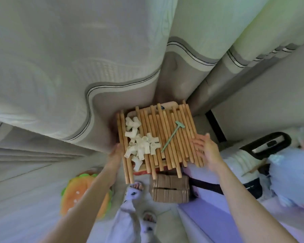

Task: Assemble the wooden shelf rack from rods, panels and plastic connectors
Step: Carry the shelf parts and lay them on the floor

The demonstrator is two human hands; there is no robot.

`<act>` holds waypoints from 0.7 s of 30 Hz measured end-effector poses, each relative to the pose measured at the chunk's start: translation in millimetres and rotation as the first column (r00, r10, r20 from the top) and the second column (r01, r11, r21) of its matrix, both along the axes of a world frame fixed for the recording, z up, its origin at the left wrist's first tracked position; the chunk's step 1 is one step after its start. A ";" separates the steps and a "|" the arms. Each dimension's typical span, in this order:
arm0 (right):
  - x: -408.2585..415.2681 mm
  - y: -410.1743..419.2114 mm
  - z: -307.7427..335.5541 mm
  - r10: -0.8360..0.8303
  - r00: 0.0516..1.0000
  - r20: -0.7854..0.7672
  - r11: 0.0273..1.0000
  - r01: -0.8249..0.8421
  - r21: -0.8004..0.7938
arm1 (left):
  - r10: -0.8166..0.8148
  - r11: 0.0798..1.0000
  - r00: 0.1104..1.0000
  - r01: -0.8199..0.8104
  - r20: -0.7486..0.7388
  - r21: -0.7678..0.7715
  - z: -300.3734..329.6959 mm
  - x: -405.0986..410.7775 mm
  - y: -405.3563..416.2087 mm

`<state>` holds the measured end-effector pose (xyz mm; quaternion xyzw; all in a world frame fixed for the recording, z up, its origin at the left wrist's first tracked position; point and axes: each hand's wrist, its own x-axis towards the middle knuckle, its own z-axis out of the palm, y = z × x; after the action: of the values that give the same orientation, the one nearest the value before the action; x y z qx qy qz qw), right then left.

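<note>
A loose layer of light wooden rods (165, 135) lies on a flat wooden panel (167, 104), with white plastic connectors (140, 142) and a green plastic mallet (172, 135) piled on top. The stack looks stiff but apt to roll, so it should be supported level by the panel's edges. The left hand (117, 151) touches the left edge, its grasp hidden. The right hand (204, 149) rests flat-fingered on the right rods.

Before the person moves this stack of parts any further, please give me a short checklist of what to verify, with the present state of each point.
1. Left hand supports the left edge of the stack: cannot tell, its fingers are hidden behind the rods.
2. Right hand steadies the right side: ok, its straight fingers lie against the outer rods.
3. Rods lie even: not ok, their near ends stick out unevenly.
4. Plastic connectors secured: not ok, they sit in a loose heap on top.
5. Green mallet secured: not ok, it lies loose across the rods.
6. Panel under the rods: cannot tell, only an edge shows.
</note>
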<state>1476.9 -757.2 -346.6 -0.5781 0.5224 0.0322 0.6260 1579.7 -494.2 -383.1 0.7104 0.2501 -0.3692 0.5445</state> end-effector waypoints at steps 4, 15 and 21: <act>11.5 -38.4 -57.6 -0.095 0.987 -0.128 0.995 0.097 0.005 | 0.042 0.994 0.999 -0.041 -0.008 0.100 -49.1 23.3 -14.3; 37.4 -82.4 -158.8 0.070 0.885 -0.460 0.995 -0.094 -0.029 | 0.146 0.969 0.956 -0.190 -0.253 -0.159 -111.0 41.7 -1.2; 35.4 -85.5 -158.5 -0.007 0.936 -0.353 0.989 0.059 0.136 | 0.175 0.958 0.930 -0.236 -0.323 -0.162 -109.0 49.2 -10.5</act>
<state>1512.2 -842.6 -505.1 -0.5072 0.6319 0.1621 0.5632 1628.9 -504.7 -492.1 0.5568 0.3665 -0.4383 0.6030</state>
